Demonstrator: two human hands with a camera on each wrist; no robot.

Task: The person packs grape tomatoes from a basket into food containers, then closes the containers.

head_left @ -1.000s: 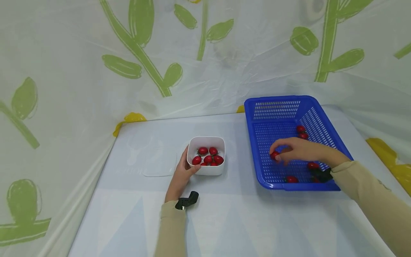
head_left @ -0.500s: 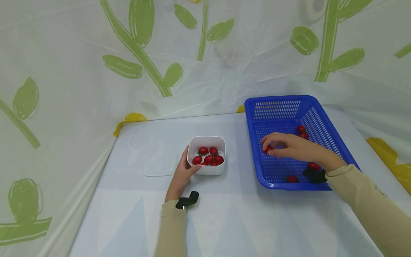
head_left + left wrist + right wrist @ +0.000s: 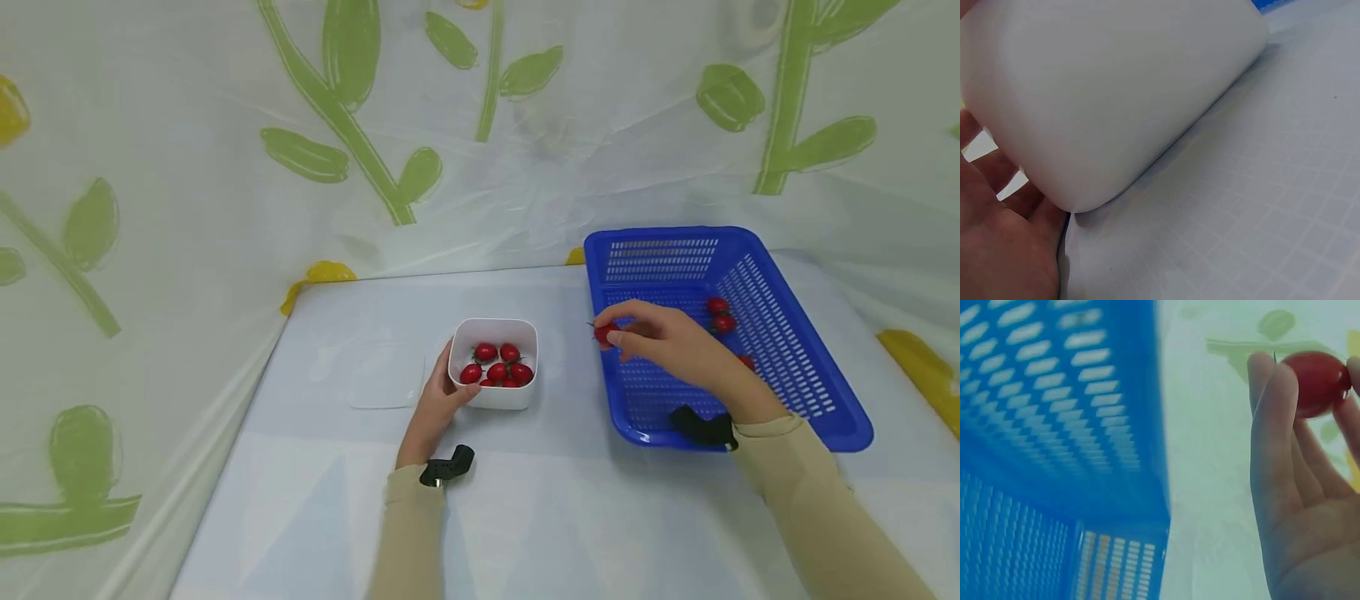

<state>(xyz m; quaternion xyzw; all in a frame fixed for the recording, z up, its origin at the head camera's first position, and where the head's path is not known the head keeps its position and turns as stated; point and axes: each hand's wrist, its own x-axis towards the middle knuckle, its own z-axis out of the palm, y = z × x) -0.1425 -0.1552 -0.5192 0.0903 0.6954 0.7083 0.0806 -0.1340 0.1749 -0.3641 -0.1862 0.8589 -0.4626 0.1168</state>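
My left hand [image 3: 435, 406] holds a small white square container [image 3: 493, 397] by its left side, thumb over the near rim. Several red cherry tomatoes [image 3: 486, 352] with green stems lie inside it. In the left wrist view the container's white wall [image 3: 1110, 94] fills the upper left, with fingers [image 3: 1004, 169] against it. My right hand [image 3: 667, 346] pinches one cherry tomato [image 3: 1314, 384] between thumb and fingertips, over the left rim of the blue basket [image 3: 609, 392]. More cherry tomatoes [image 3: 722, 322] lie at the right side of the basket, some hidden behind the right hand and arm.
A clear flat lid [image 3: 386, 375] lies on the white-covered table [image 3: 337, 508], left of the container. Behind the table hangs a white sheet [image 3: 570, 167] with green leaf prints. The basket has tall slotted walls [image 3: 1060, 381]. Dark wrist cameras [image 3: 447, 467] sit on both wrists.
My right hand has lifted a cherry tomato from inside the basket and moved left to its left rim. The left hand keeps its grip on the container. The head view has shifted slightly.
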